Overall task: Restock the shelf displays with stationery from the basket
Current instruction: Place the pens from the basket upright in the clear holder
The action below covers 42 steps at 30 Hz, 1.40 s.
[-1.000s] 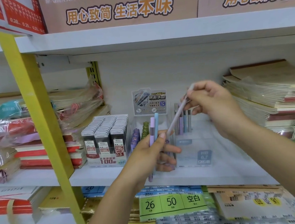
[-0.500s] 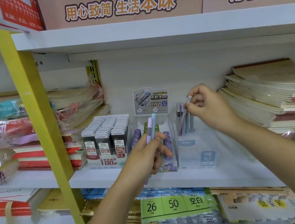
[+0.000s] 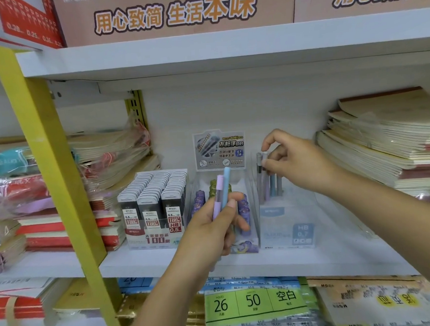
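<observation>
My left hand grips two mechanical pencils upright, a lilac pencil and a light blue pencil, in front of the middle display. My right hand pinches the top of a pale grey pencil that stands among several pencils at the back of the clear display box marked HB 0.7. The middle clear box holds purple and green lead tubes under a grey header card.
A box of black 0.5 lead cases stands left of the displays. Stacks of notebooks lie at left and right. A yellow upright crosses the left side. Packs with a green 26/50 label fill the shelf below.
My right hand has carried the grey pencil from my left hand's bunch to the right box and stood it upright there. My left hand has risen slightly with the two pencils.
</observation>
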### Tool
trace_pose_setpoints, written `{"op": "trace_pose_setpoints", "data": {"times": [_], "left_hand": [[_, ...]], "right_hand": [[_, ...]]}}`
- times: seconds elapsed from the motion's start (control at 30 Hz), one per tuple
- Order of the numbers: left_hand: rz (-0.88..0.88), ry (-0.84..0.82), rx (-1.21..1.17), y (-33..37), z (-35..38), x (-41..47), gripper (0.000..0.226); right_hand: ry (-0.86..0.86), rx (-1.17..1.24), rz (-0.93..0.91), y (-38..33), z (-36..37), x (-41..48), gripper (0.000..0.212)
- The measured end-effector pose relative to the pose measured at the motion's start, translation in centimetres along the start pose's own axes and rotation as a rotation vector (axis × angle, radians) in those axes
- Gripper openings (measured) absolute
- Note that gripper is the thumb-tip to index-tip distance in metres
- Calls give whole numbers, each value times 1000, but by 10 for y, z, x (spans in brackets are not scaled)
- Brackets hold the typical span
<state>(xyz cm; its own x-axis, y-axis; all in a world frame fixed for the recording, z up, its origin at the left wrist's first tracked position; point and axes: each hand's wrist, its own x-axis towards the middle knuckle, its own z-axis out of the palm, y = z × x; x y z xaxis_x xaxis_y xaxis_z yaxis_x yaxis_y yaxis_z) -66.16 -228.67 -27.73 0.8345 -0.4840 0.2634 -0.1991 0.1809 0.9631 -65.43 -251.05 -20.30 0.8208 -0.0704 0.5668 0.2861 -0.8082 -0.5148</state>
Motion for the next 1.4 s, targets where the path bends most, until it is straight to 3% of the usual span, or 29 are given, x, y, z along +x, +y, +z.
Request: {"op": "trace_pose_setpoints", "data": {"times": [0.2, 0.3, 0.4, 0.53, 0.6, 0.8, 0.97, 1.13, 1.27, 1.4], "left_hand": [[11, -10, 62, 3, 2, -2, 22], [5, -25, 90, 6, 3, -2, 23], [-4, -49, 92, 8, 6, -2, 23], [-40, -135, 8, 9, 15, -1, 23], [-47, -155, 19, 9, 19, -1, 22], [-88, -97, 5, 12, 17, 1, 35], [-102, -44, -3, 11, 13, 4, 22], [-1, 62, 82, 7, 16, 3, 21], [22, 182, -8, 6, 11, 5, 18], [66, 201, -19, 12, 4, 7, 24]], "right_hand": [[-71, -271, 6, 4, -2, 5, 16], [22, -288, -61, -3, -6, 0, 6], [98, -38, -102, -22, -12, -13, 10], [-283, 404, 43, -52, -9, -34, 18], [-355, 558, 74, -56, -5, -40, 25], [-193, 645, 138, -47, -13, -41, 16], [39, 808, 182, -39, -33, -32, 12], [-18, 763, 189, -32, -35, -32, 13], [-82, 439, 141, -27, -43, -37, 10], [-154, 170, 42, -36, -46, -44, 9]]}}
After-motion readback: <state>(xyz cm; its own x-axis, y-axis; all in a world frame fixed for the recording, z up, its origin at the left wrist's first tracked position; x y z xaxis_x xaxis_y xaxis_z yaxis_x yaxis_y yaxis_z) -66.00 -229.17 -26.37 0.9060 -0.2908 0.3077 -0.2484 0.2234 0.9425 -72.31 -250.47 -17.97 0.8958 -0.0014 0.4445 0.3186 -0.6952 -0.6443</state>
